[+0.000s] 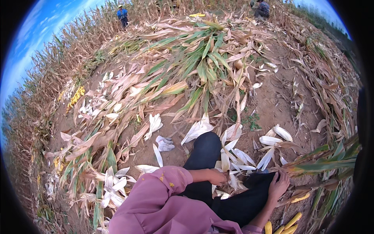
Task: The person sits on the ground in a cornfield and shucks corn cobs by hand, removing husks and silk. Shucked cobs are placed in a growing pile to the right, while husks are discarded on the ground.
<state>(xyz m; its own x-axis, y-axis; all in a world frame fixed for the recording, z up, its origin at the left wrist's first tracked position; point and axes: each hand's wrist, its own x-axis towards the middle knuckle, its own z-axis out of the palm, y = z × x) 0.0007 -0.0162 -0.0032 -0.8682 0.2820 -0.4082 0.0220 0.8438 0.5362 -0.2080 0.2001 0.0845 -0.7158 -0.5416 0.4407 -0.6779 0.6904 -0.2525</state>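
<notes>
My left hand hangs between my bent legs, its fingers curled. Whatever may be inside them is hidden. White, peeled corn husks lie just beyond it on the soil. My right hand rests on my right knee in dark trousers, fingers spread along the cloth. Close to its right are the cut ends of green and dry corn stalks. Several husked yellow corn cobs sit at the lower right, by my right forearm. Ears still in pale husk lie a little farther off.
A whitish work glove lies on the ground left of my knee. Flattened corn stalks spread ahead. A pile of yellow cobs is at the left. Two people, one in blue and one crouching, are far off near standing corn.
</notes>
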